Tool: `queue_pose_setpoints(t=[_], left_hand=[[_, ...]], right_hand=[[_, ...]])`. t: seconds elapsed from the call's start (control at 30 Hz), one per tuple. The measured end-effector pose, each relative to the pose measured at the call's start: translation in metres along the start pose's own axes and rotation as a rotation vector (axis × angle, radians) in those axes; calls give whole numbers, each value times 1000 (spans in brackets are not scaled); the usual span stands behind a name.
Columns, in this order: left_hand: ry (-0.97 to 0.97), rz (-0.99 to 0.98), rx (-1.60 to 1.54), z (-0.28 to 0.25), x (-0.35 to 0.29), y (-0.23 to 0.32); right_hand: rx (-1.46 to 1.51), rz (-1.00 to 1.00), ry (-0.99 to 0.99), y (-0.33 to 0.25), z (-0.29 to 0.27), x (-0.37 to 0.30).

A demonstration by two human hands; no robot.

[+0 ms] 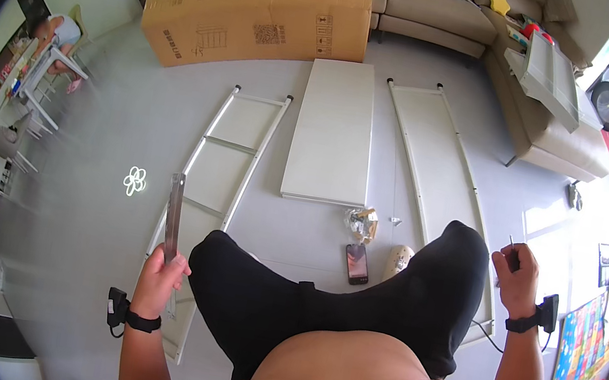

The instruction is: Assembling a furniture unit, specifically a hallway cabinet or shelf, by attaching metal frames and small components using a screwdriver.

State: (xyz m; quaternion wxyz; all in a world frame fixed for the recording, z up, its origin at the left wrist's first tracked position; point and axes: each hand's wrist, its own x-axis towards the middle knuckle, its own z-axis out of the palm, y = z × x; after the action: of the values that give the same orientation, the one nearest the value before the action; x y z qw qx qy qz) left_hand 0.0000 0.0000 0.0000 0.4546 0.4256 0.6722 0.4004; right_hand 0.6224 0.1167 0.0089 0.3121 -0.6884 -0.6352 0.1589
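My left hand (158,282) is closed round the lower end of a narrow grey metal bar (174,208), held upright beside my left knee. Beneath it lies a white ladder-like metal frame (231,146) on the floor. Out beyond my right knee, my right hand (519,284) is closed round the dark handle of what looks like a screwdriver (513,259), its thin shaft pointing up. Another white frame (407,163) lies under and past my right leg. Between the frames rests a white rectangular board (333,130), flat on the floor.
Near my feet are an opened clear bag (362,224), a phone (356,265) and a pale slipper (399,261). A long cardboard box (261,18) stands before the sofa (439,11). White metal parts (549,78) lean on its right section. A person (64,37) sits at far left.
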Motion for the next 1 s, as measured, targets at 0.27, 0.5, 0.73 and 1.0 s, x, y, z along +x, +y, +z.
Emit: queue_pose_setpoints(t=[0.27,0.5,0.73,1.0], left_hand=[[-74,99,312,34,65,148],[-430,-54,40,134,247,144],[-826,-225,-103,270,379,63],[-776,-365,-116,330,388,44]], right_hand=[[258,160,49,70,29,51],[502,304,75,105,64,113],[193,473,54,170,115,138],[-322,567,-429,293,230,47]])
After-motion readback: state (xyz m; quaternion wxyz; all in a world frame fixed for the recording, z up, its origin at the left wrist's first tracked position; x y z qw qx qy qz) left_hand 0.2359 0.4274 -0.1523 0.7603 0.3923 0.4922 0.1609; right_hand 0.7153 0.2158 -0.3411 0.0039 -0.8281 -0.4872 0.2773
